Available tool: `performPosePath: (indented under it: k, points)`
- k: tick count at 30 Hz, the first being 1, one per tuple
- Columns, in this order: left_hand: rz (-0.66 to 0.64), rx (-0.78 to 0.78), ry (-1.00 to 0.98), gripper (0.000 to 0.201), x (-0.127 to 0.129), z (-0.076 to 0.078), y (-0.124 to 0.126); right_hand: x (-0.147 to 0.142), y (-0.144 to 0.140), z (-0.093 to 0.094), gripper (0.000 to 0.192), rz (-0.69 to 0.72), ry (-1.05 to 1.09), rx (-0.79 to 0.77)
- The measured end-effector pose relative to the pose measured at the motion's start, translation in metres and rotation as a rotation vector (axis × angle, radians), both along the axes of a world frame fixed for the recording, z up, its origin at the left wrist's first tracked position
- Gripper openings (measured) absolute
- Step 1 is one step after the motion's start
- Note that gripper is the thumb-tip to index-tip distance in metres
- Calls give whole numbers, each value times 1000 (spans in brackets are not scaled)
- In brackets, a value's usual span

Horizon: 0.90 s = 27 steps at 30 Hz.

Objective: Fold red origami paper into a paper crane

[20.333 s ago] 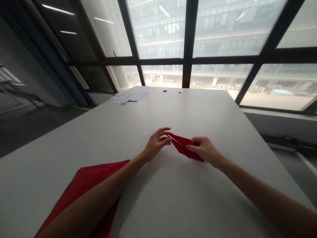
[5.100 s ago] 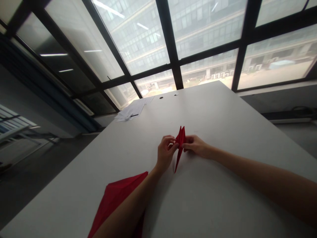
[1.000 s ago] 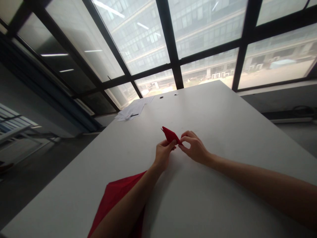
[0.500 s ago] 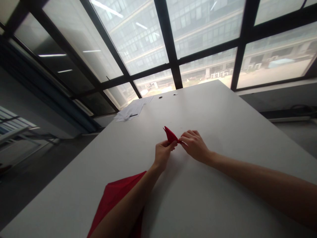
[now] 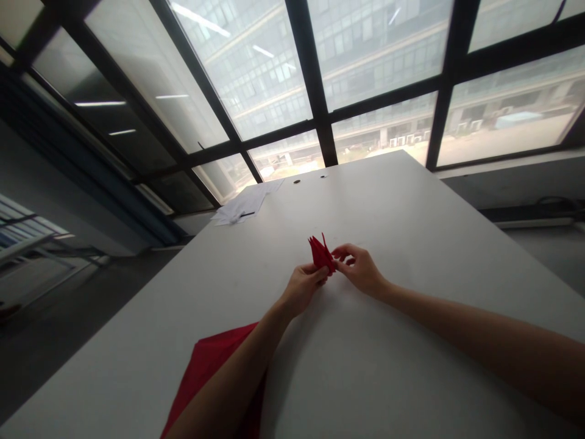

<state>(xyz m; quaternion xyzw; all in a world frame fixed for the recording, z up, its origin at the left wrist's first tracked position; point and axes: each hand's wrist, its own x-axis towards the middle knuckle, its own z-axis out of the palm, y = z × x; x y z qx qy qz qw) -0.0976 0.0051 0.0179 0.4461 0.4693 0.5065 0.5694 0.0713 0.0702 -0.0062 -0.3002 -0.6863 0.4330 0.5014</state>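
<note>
- Left hand (image 5: 302,288) closed in a pinch on the lower edge of the small folded red paper (image 5: 322,256), thumb and forefinger pressed together at its base.
- Right hand (image 5: 361,271) closed too, fingertips nipping the same piece from its 3 o'clock side; both hands touching the paper and nearly touching each other.
- Folded red paper held just above the white tabletop (image 5: 411,201), near the middle of it, narrow points now standing up toward 12 o'clock.
- Changed within the last second: earlier a single flap leaning toward 10 o'clock, now tilted upright and showing several thin tips, so turned or opened between the fingers; hands barely shifted otherwise.
- Reads as a fold partway along, with the piece being reworked in the air rather than pressed flat.
- Larger red sheet (image 5: 214,372) lying flat at 7 o'clock of the hands, partly under the left forearm, well apart from the small piece.
- Stack of white papers (image 5: 242,206) at 11 o'clock, near the far tabletop edge by the window, untouched.
</note>
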Motion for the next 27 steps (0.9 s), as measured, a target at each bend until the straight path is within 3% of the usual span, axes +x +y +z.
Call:
performPosePath:
  k: [7, 12, 15, 24, 27]
  points:
    - [-69, 5, 24, 29, -3, -1, 0, -2, -5, 5, 30, 144, 170, -122]
    - [-48, 25, 49, 27, -4, -3, -1, -1, -7, 9, 26, 289, 206, -220]
    - [-21, 44, 98, 28, -1, -4, -2, 0, -9, 10, 32, 271, 185, -206]
    - [106, 168, 224, 30, 6, -6, -3, -1, -6, 5, 27, 166, 145, -142]
    - [81, 150, 253, 32, 7, -5, -4, -1, -5, 6, 25, 155, 146, -135]
